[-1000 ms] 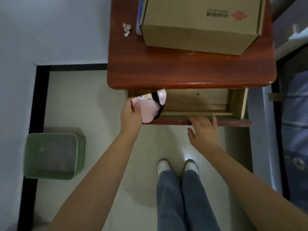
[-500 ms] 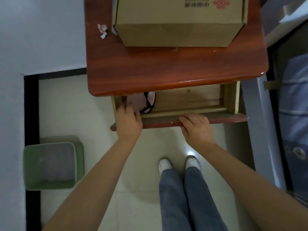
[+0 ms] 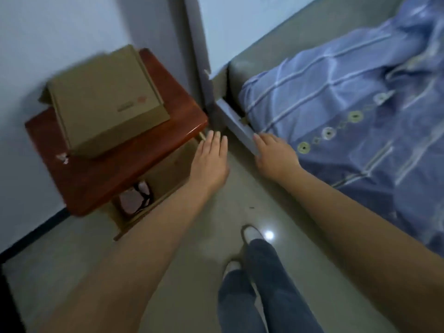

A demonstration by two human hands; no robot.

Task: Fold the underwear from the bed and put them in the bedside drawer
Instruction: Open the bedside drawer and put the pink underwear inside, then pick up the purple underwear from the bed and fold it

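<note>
- A red-brown bedside table stood against the white wall, one cardboard box on top; a blue striped quilt covered the bed.
- One pink underwear lay in the open drawer, at its left end, apart from both hands.
- The left hand and right hand were spread flat and empty.

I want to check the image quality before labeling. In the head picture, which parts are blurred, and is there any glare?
Head view: motion blur smears the cardboard box edges and the nightstand; the underwear in the open drawer is soft; a small bright glare spot lies on the floor beside the shoe; the wide lens bends the bed lines; light is dim and bluish.
</note>
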